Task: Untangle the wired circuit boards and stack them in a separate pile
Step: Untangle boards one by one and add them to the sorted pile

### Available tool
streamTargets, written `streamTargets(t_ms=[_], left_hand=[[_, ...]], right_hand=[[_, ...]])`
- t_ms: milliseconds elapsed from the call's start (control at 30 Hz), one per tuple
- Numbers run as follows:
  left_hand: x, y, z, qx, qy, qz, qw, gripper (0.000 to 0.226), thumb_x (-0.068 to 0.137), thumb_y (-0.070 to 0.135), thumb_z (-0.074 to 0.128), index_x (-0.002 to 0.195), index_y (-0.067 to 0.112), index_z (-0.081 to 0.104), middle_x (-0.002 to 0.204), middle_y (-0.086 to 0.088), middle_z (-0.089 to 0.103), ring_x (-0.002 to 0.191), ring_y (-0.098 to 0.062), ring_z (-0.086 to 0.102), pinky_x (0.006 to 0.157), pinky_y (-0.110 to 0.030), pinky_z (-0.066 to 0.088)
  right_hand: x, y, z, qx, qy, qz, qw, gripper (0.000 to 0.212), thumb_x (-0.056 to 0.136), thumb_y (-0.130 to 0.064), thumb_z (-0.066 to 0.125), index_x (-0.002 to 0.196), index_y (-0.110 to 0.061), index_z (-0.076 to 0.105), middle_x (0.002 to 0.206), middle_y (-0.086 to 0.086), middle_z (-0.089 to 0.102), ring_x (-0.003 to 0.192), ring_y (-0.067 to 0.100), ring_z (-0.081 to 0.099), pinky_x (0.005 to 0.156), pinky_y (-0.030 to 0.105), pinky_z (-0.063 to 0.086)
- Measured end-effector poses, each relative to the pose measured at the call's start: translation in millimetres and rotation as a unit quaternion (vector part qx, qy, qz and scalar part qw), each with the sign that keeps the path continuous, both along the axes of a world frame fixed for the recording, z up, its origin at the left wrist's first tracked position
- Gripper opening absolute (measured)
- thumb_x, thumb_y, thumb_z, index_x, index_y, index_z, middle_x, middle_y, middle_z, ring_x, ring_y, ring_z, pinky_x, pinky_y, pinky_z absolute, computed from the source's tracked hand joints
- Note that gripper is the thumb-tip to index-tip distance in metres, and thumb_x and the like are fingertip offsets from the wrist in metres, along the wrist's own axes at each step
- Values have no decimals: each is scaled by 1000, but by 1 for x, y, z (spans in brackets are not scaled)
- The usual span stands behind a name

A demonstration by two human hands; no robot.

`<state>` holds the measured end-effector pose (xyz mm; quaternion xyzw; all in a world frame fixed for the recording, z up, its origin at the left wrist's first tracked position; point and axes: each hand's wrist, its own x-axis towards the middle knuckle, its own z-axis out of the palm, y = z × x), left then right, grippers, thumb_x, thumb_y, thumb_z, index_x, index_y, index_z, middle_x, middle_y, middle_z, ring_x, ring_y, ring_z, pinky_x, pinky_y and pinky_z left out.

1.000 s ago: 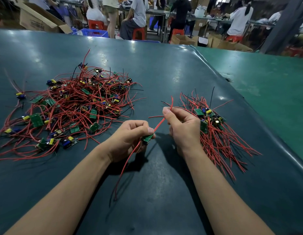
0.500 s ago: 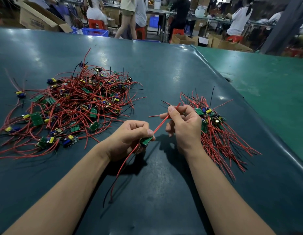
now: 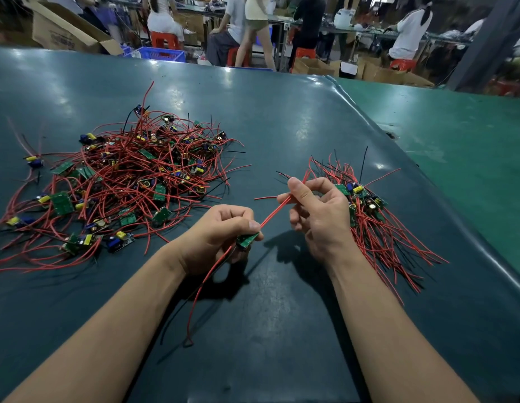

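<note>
A tangled heap of green circuit boards with red and black wires (image 3: 127,181) lies on the left of the dark mat (image 3: 282,330). A smaller sorted pile (image 3: 375,225), wires running toward me, lies on the right. My left hand (image 3: 215,237) pinches a small green board (image 3: 247,239) just above the mat between the piles. Its red wire (image 3: 274,212) runs up to my right hand (image 3: 317,216), whose thumb and fingers pinch it. Another red wire and a black one hang from the board toward me.
The dark mat ends in a raised edge (image 3: 427,196) on the right, with a green tabletop (image 3: 471,146) beyond. Behind the table stand cardboard boxes (image 3: 63,33), a blue crate (image 3: 162,53), red stools and several people at benches.
My right hand has slid along the red wire, up and away from the board, drawing it straighter. The left hand keeps holding the board in about the same spot.
</note>
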<state>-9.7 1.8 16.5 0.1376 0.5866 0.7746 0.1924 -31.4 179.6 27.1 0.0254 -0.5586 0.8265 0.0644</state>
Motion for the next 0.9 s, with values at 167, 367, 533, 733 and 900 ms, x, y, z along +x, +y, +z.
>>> streamTargets(t_ms=[167, 367, 533, 733, 900], left_hand=[[0, 3, 1, -7, -3, 12, 1000, 23, 72, 10, 61, 51, 15, 51, 55, -7, 56, 37, -13, 33, 37, -15, 28], [2, 4, 2, -11, 3, 11, 1000, 24, 72, 9, 60, 51, 14, 49, 55, -8, 55, 37, -12, 33, 36, -16, 30], [3, 4, 3, -21, 8, 5, 1000, 23, 73, 9, 59, 54, 10, 46, 52, -6, 54, 37, -11, 32, 37, -15, 29], [2, 4, 1, -15, 9, 12, 1000, 22, 74, 10, 58, 62, 5, 40, 52, -4, 54, 38, -11, 33, 37, -16, 29], [1, 9, 2, 53, -4, 90, 995, 27, 75, 9, 69, 70, 3, 43, 51, 2, 53, 38, -7, 34, 39, -15, 25]], right_hand=[[0, -4, -10, 200, 69, -93, 973, 34, 92, -5, 64, 72, -18, 40, 56, 4, 67, 31, 13, 48, 35, 18, 35], [0, -5, -8, 176, 58, -106, 977, 22, 98, -18, 59, 78, -19, 50, 64, 6, 70, 32, 15, 48, 33, 18, 35], [-5, -1, -7, 78, 32, -114, 990, 11, 98, -7, 55, 90, -10, 50, 66, 5, 71, 32, 12, 48, 32, 18, 34], [-5, -1, -10, 149, 17, -161, 975, 18, 99, -19, 57, 88, -12, 45, 73, 8, 74, 30, 16, 49, 33, 20, 34], [2, 4, 6, 40, -170, 23, 984, 43, 88, -52, 60, 103, -13, 56, 79, 4, 73, 38, 10, 55, 30, 15, 33]])
